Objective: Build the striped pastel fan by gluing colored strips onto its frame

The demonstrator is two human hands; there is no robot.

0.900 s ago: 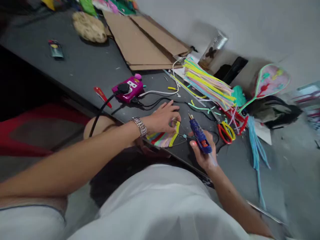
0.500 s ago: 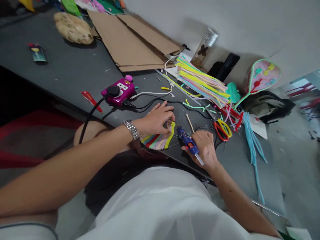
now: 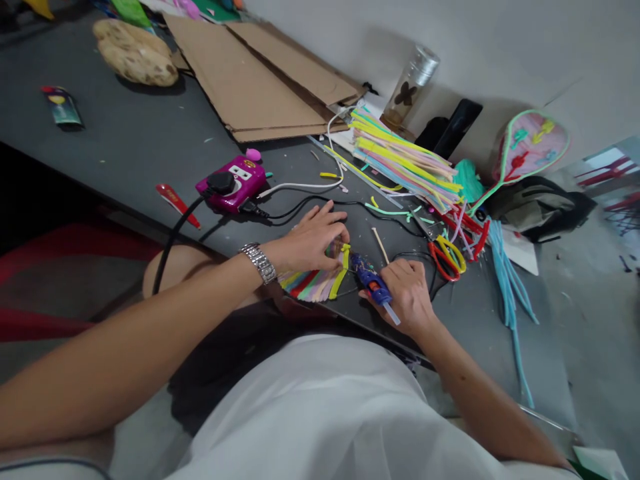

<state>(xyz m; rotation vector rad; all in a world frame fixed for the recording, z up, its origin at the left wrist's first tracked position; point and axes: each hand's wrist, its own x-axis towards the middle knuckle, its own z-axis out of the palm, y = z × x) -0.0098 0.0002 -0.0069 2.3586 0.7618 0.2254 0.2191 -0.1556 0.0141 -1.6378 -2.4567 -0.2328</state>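
On the table's near edge lies a panel of coloured pipe cleaners, in stripes of yellow, red, green and pink. My left hand rests on its upper part with fingers spread, covering some of it. In my right hand is a blue hot glue gun, a clear glue stick jutting from its back end. The gun's nozzle is close beside the yellow right edge of the panel; I cannot tell if they touch. A thin cream stick shows just beyond my right fingers.
A purple power socket block with black cables and a red utility knife lie left. Behind are cardboard sheets and a pipe cleaner bundle. Scissors and blue pipe cleaners lie right.
The glue gun in my right hand has shifted slightly left, its nozzle closer to the panel's yellow edge. My left hand stays in place on the panel. The camera view has moved a little.
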